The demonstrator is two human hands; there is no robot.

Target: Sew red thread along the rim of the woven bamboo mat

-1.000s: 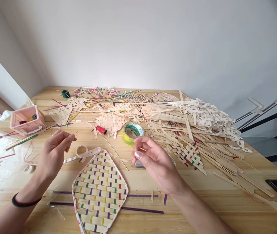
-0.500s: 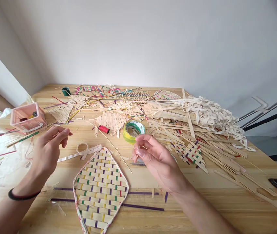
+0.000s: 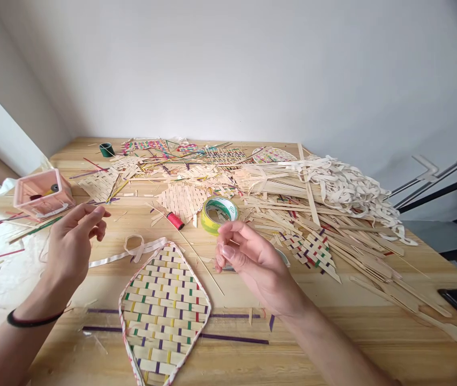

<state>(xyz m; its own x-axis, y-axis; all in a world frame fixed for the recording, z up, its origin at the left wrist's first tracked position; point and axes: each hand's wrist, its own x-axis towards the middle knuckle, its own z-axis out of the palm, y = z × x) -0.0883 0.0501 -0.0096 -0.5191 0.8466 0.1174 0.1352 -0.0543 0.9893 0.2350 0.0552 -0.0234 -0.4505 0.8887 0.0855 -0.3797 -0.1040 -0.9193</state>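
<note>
– what had just changed?
– the left hand had gone slightly farther from the right hand, and the red spool, beyond and between them, had turned and slipped nearer the woven panel. to me that suggested a pull on its thread, though i couldn't make out any thread between the hands.
– was either hand gripping?
– i couldn't tell. each had its thumb close to curled fingers, and anything thin there was lost to view.
– and the panel?
– flat on the surface, right of the left hand and left of the right, touched by neither. its long axis ran away from the person, leaning slightly right, its far tip between the hands by a white ribbon.
– the spool's axis?
– slanted, the nearer end toward the right hand.
</note>
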